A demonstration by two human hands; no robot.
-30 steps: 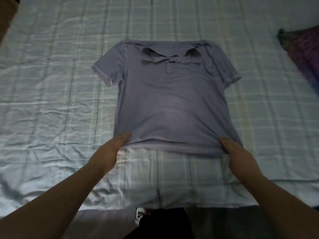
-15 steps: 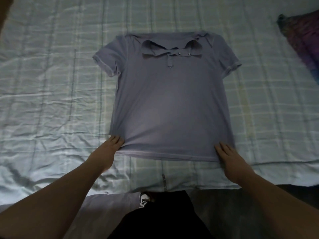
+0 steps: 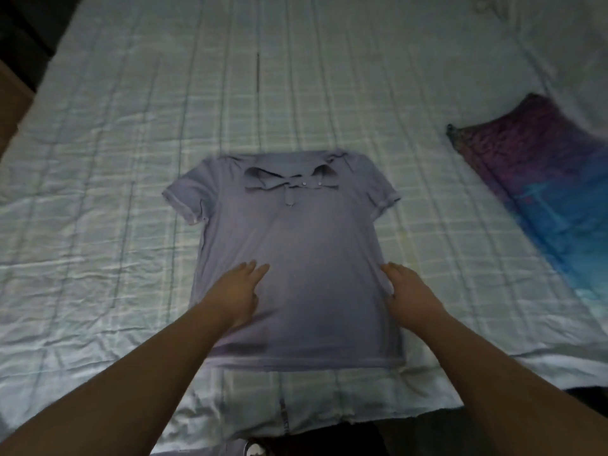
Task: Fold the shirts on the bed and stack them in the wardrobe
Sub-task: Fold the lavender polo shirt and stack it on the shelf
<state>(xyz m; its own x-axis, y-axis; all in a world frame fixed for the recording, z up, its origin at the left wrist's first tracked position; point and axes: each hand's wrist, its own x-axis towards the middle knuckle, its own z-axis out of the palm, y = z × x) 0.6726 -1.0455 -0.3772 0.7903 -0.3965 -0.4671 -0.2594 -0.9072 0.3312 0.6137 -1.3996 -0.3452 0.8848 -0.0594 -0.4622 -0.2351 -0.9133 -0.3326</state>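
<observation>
A grey-lilac polo shirt [image 3: 296, 232] lies flat and face up on the bed [image 3: 98, 159], collar away from me, sleeves spread. My left hand [image 3: 238, 291] rests palm down on the shirt's lower left body, fingers together and pointing up the shirt. My right hand [image 3: 408, 291] lies flat along the shirt's right side seam, fingers extended. Neither hand holds cloth. The hem sits near the bed's front edge.
A purple and blue patterned pillow [image 3: 552, 192] lies on the bed at the right. The pale checked bedsheet is wrinkled at the left. A dark floor strip and a shoe [image 3: 253, 450] show below the bed's front edge. Dark furniture stands at the far left.
Both hands have left the shirt's hem corners and moved up onto the shirt's body, now lying flat. The view has tilted up, showing more of the bed.
</observation>
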